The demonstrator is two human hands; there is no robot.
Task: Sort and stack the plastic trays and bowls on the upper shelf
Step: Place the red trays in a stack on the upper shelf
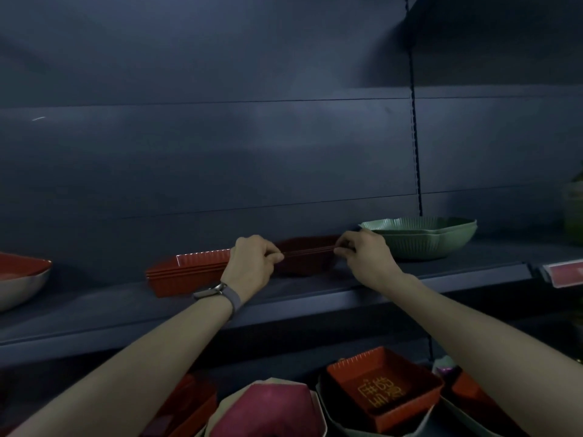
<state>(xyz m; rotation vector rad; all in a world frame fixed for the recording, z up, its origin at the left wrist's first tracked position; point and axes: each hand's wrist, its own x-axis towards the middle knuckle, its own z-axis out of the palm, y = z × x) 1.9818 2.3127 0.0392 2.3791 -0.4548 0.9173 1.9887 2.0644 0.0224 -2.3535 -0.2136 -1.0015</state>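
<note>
We list a red tray stack (189,272) on the upper shelf (94,310), our left hand (252,263) and right hand (366,257) each pinching its rim. Green bowls (426,239) sit nested at its 3 o'clock.

Dim, bluish light; a faint pale patch glows on the dark grey back panel (284,146). Shadow swallows the right half of the stacked red ribbed plastic trays (189,272) (their left end is brighter). Frame edges bow; the foreground is soft.
</note>
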